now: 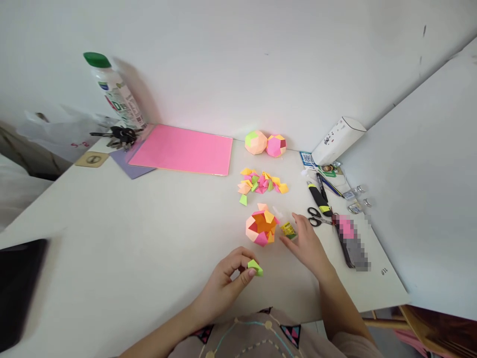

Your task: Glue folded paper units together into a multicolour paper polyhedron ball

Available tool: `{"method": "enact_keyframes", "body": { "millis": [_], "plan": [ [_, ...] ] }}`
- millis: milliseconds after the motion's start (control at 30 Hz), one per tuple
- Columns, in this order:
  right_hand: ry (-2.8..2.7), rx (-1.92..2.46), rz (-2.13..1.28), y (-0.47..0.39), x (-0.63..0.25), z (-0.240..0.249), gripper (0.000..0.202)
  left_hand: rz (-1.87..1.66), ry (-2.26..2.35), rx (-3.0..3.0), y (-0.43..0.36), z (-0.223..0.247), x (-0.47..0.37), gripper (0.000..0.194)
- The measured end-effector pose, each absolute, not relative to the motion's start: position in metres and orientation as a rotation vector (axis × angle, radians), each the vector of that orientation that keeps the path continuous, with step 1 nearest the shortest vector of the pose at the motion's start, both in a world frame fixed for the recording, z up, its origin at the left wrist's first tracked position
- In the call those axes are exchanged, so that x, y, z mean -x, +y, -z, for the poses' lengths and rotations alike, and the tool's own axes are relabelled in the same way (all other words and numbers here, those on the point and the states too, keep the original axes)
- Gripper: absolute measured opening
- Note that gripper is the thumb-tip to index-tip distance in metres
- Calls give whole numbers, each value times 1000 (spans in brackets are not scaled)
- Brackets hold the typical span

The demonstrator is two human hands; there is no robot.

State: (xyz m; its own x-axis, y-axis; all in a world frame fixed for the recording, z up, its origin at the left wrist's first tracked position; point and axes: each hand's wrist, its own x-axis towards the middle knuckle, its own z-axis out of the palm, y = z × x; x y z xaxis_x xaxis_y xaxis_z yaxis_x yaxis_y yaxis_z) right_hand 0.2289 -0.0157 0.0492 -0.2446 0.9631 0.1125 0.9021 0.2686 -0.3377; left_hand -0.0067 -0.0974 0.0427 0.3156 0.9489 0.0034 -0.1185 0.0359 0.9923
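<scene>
My left hand (231, 278) pinches a small green folded paper piece (255, 268) between thumb and fingers, low over the table. Beyond it sits a partly built paper ball (257, 229) in peach, pink and orange, its hollow inside showing through the open top. My right hand (306, 244) is at the right of that ball, thumb and fingers apart around a small yellow-and-green glue bottle (288, 230) with a pale nozzle. Whether those fingertips touch the bottle I cannot tell. Behind the ball lies a loose heap of folded paper pieces (262, 182) in pink, orange, peach and green.
Two finished-looking paper balls (255, 142) rest by the wall. Pink paper (182, 151) lies back left, near a white spray-style bottle (119, 97). Scissors (315, 217), a utility knife (319, 199), pens and a white container (337, 141) are at right; a dark device (18, 288) is at left.
</scene>
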Motion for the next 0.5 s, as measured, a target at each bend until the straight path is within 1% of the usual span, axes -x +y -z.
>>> {"method": "enact_keyframes", "body": {
  "millis": [67, 167, 300, 400, 500],
  "plan": [
    [-2309, 1819, -292, -16, -228, -41, 56, -1023, 894, -1262, -97, -45, 9, 17],
    [-2312, 1951, -291, -14, -228, -40, 51, -1024, 929, -1260, -97, -49, 11, 15],
    [-2089, 2028, -354, -10, -234, -47, 47, -1014, 997, -1244, -98, -52, 13, 15],
    [-1773, 1943, -424, -10, -238, -51, 40, -1017, 1012, -1215, -97, -54, 14, 14],
    [-1481, 1678, -500, -13, -238, -53, 35, -996, 996, -1178, -97, -56, 15, 14]
  ]
}}
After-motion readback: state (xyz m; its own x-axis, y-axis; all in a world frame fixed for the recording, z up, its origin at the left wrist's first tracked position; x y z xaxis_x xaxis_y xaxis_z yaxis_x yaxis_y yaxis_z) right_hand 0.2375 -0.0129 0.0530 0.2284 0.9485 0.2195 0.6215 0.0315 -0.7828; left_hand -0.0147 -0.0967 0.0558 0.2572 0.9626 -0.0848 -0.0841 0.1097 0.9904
